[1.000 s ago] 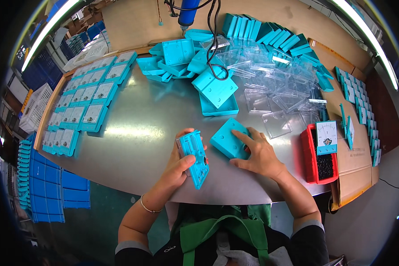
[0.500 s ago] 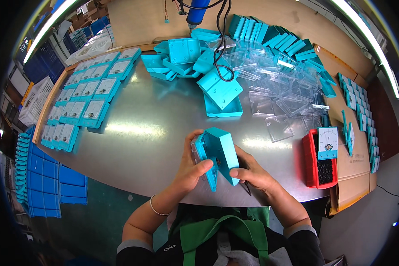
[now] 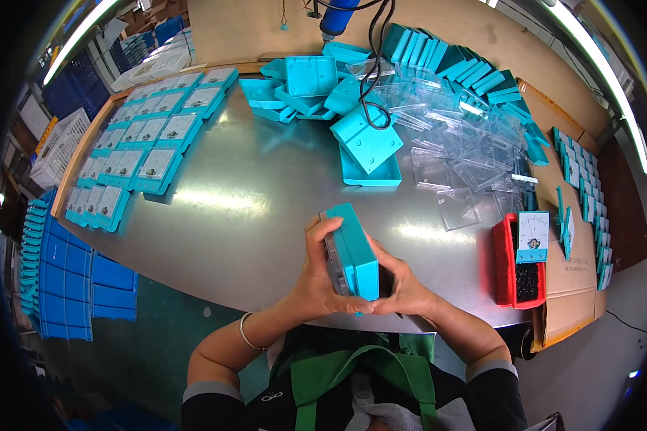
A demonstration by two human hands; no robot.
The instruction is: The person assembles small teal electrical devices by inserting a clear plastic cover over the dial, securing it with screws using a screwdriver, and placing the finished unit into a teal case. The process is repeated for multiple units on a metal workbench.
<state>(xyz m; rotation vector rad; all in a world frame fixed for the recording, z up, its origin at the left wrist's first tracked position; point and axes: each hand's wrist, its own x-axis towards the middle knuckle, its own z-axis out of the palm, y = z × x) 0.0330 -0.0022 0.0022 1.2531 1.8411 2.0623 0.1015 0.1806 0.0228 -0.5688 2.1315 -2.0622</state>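
A teal meter case (image 3: pixel 357 251) is held upright between both hands over the near edge of the metal table. My left hand (image 3: pixel 313 279) is closed on its left side, against the front part with the clear cover (image 3: pixel 336 262). My right hand (image 3: pixel 410 289) grips the box from the right, with its thumb at the lower corner near the left thumb. The box and the front part sit against each other. A small dark tip shows below the right hand; what it belongs to is hidden.
Teal boxes (image 3: pixel 311 77) and clear covers (image 3: pixel 459 169) lie heaped at the back. Rows of meter fronts (image 3: pixel 156 164) stand at the left. At the right, a red bin (image 3: pixel 505 269) holds small black parts, with a dial meter (image 3: pixel 533 237) on it. A blue tool (image 3: pixel 336 18) hangs above.
The teal box and the front part, apart at an angle before, have come together. My left fingers have moved over the top edge, and both thumbs have shifted to the lower end.
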